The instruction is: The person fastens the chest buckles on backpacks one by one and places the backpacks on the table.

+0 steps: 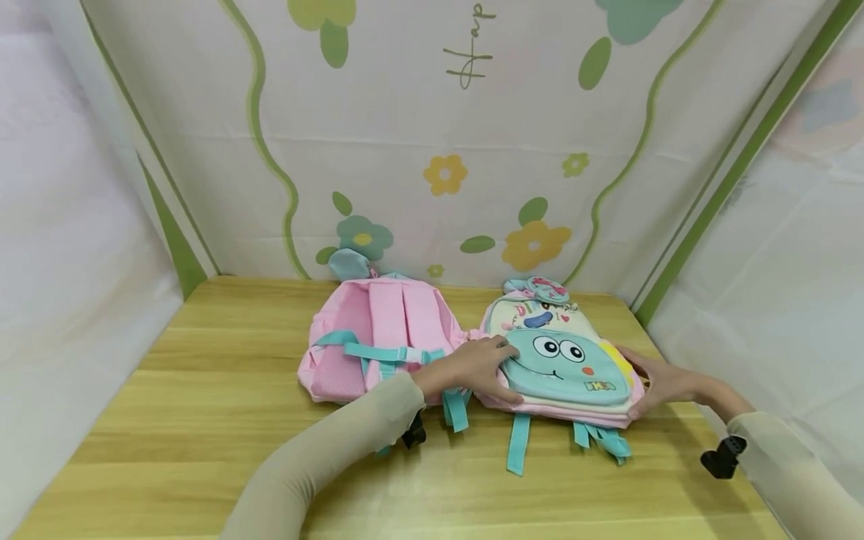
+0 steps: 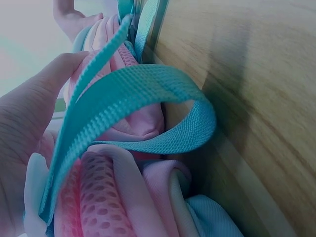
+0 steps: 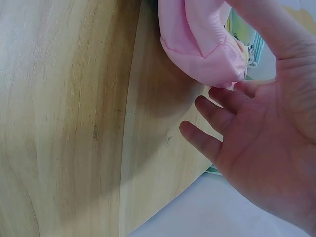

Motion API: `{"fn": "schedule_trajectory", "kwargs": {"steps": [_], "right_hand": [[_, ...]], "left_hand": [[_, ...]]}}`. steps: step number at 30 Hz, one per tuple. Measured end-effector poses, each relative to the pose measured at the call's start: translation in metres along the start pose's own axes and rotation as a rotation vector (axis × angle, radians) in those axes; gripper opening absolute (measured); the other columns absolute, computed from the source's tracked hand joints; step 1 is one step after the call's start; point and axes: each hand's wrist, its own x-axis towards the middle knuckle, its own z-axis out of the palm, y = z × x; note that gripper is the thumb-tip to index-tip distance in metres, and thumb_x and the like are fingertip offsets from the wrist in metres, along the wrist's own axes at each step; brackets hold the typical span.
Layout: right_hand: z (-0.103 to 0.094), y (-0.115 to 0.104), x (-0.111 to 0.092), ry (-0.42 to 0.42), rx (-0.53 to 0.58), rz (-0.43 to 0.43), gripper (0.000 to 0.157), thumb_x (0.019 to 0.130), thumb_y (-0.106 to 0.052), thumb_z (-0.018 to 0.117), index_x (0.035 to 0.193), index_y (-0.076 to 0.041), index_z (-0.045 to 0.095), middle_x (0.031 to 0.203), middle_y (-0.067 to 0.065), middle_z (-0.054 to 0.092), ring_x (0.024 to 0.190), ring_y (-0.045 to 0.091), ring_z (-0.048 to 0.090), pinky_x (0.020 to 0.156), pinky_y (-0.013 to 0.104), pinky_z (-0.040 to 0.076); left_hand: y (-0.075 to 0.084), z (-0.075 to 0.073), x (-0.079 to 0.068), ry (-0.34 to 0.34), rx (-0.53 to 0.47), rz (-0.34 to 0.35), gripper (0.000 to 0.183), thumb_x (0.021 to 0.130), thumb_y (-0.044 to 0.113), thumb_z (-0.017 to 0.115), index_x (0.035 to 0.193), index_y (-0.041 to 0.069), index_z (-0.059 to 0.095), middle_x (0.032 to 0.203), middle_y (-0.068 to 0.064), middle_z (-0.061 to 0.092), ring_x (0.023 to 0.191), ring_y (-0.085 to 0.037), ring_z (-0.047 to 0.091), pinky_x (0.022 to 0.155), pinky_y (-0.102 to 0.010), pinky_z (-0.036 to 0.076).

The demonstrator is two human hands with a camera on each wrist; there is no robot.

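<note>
A pink backpack with a teal cartoon-face front pocket [image 1: 567, 375] lies face up at the right of the table. My left hand [image 1: 481, 366] rests against its left side, fingers spread at the pocket's edge and thumb near the bottom edge. At its right side is my right hand [image 1: 668, 384], thumb by the lower corner. In the right wrist view that hand's fingers extend loosely beside the pink fabric [image 3: 197, 44]. Left of it, a second pink backpack [image 1: 347, 367] lies with its shoulder straps up, partly under my left forearm. A looped teal strap [image 2: 133, 91] crosses the left wrist view.
Both bags lie on a wooden table [image 1: 169, 420]. Loose teal straps [image 1: 518, 442] hang off the right bag's near edge. Behind stands a white curtain [image 1: 378, 112] with printed flowers, and white fabric walls [image 1: 796, 262] enclose both sides.
</note>
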Motion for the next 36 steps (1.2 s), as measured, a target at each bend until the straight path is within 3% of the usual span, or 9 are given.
{"fn": "schedule_trajectory", "kwargs": {"steps": [3,9,14,17,21,24,36], "right_hand": [[0.000,-0.001,-0.003,-0.006,-0.021,0.066,0.122,0.077,-0.024,0.087,0.162,0.002,0.004,0.162,0.034,0.020,0.144,0.053,0.025,0.104,0.063,0.038],[0.001,-0.003,-0.006,-0.016,-0.003,0.097,0.121,0.080,-0.026,0.085,0.161,0.004,0.001,0.162,0.036,0.016,0.144,0.054,0.023,0.104,0.063,0.038],[0.002,-0.004,-0.007,0.012,0.003,0.084,0.121,0.080,-0.025,0.085,0.161,0.003,0.001,0.163,0.034,0.017,0.144,0.051,0.024,0.103,0.045,0.042],[0.002,-0.004,-0.008,0.036,0.006,0.075,0.119,0.080,-0.024,0.085,0.162,0.001,0.003,0.163,0.032,0.020,0.144,0.039,0.029,0.099,0.033,0.043],[-0.001,-0.002,-0.009,0.076,0.038,0.049,0.114,0.081,-0.022,0.083,0.163,-0.002,0.007,0.163,0.030,0.025,0.135,-0.002,0.034,0.097,0.024,0.044],[-0.006,-0.002,-0.011,0.080,0.098,0.034,0.112,0.083,-0.020,0.082,0.164,-0.007,0.006,0.164,0.029,0.024,0.120,-0.021,0.035,0.094,0.019,0.045],[-0.029,-0.029,-0.011,0.130,0.161,-0.046,0.107,0.088,-0.013,0.076,0.165,-0.014,0.002,0.167,0.028,0.014,0.120,-0.017,0.045,0.092,0.015,0.047]], "left_hand": [[0.001,-0.001,0.001,-0.010,-0.002,0.012,0.086,0.084,0.069,0.069,0.151,0.021,0.047,0.155,-0.006,0.045,0.137,-0.023,0.051,0.113,-0.039,0.045],[0.001,0.000,0.003,-0.023,-0.007,0.019,0.085,0.083,0.068,0.070,0.151,0.021,0.048,0.154,-0.006,0.046,0.136,-0.022,0.051,0.113,-0.038,0.045],[0.001,-0.001,0.003,-0.017,-0.023,0.019,0.085,0.083,0.067,0.072,0.150,0.020,0.049,0.152,-0.007,0.046,0.135,-0.022,0.051,0.112,-0.037,0.045],[0.001,-0.003,0.002,-0.019,-0.038,0.019,0.084,0.083,0.066,0.072,0.150,0.020,0.049,0.150,-0.007,0.047,0.132,-0.021,0.052,0.111,-0.036,0.046],[0.002,-0.005,0.001,-0.020,-0.059,0.009,0.084,0.082,0.064,0.074,0.150,0.021,0.049,0.148,-0.007,0.047,0.130,-0.020,0.052,0.110,-0.035,0.046],[0.003,-0.004,0.000,-0.024,-0.083,0.003,0.085,0.082,0.064,0.075,0.150,0.020,0.048,0.148,-0.008,0.047,0.130,-0.020,0.052,0.110,-0.035,0.046],[0.004,-0.004,-0.002,-0.016,-0.164,-0.011,0.085,0.081,0.060,0.077,0.151,0.021,0.047,0.147,-0.009,0.047,0.129,-0.020,0.052,0.109,-0.035,0.047]]}}
